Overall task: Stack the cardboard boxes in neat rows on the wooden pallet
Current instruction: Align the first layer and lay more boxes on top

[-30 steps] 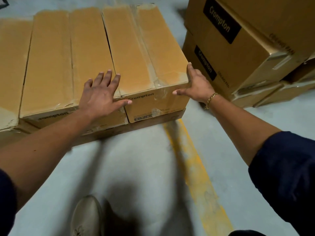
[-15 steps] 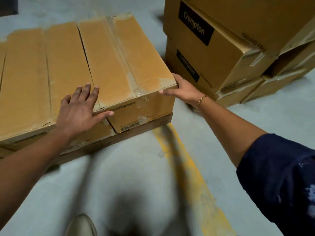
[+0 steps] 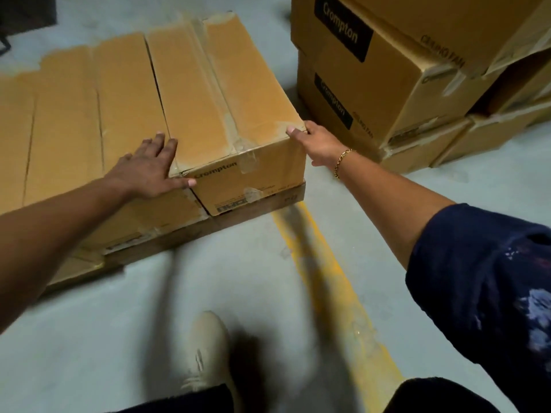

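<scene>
A row of long brown cardboard boxes lies side by side on a low wooden pallet. The rightmost box is taped along its top and printed "Crompton" on its near end. My left hand lies flat with spread fingers on the near top edge where this box meets its neighbour. My right hand presses on the box's near right corner, thumb on the top edge and the fingers hidden down its right side.
A stack of larger Crompton boxes stands on the floor at the right, close to the pallet. A yellow painted line runs across the grey floor. My light shoe is below the pallet's near edge.
The view has shifted, so the boxes sit further right and lower in frame. Both hands stay on the same box; the right thumb has come up onto the corner's top edge.
</scene>
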Action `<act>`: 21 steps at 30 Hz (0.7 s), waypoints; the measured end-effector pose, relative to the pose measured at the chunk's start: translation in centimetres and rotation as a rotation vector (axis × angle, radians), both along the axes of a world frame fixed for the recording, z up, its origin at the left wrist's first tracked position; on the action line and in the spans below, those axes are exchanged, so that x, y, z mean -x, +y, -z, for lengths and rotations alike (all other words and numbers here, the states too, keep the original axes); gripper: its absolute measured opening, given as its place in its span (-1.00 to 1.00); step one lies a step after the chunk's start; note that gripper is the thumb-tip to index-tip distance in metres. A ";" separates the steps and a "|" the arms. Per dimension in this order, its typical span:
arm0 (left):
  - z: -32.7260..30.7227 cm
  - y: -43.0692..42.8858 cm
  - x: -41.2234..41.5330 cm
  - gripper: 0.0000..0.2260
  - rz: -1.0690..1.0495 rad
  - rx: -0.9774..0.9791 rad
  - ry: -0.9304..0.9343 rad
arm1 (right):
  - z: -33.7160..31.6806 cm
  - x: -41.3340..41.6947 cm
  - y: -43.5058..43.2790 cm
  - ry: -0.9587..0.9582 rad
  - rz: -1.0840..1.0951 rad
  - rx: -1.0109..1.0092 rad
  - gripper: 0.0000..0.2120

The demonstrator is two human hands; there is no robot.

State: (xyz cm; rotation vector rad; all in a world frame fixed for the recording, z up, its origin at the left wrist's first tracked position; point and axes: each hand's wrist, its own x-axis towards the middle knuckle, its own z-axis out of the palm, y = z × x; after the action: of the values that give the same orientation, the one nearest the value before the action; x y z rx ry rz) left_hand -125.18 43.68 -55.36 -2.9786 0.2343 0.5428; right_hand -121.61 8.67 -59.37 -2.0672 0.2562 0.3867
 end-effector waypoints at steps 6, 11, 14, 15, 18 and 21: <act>-0.1 -0.7 1.2 0.02 -0.046 0.027 -0.044 | -0.4 0.1 0.0 0.030 0.007 -0.055 -0.28; 1.8 -0.3 2.1 0.02 -0.060 0.060 -0.217 | 0.2 0.4 0.3 0.024 0.070 -0.166 -0.38; 2.3 -0.1 1.9 0.04 -0.044 0.052 -0.293 | 0.5 -0.6 -0.3 0.077 0.148 -0.275 -0.39; 2.4 -0.2 1.7 0.05 -0.041 0.046 -0.299 | 0.3 -1.0 -0.6 0.082 0.151 -0.291 -0.35; 2.0 -0.1 1.3 0.10 -0.031 0.012 -0.296 | 0.0 -1.6 -1.7 0.037 0.085 -0.266 -0.32; 2.1 0.3 0.8 0.13 0.020 -0.060 -0.271 | 0.9 -1.1 -1.9 -0.056 -0.027 -0.195 -0.37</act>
State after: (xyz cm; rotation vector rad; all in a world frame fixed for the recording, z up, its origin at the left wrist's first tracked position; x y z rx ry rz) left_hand -125.95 43.96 -57.41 -2.9430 0.2187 0.1371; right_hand -120.50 6.74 -60.30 -1.8880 0.1507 0.3552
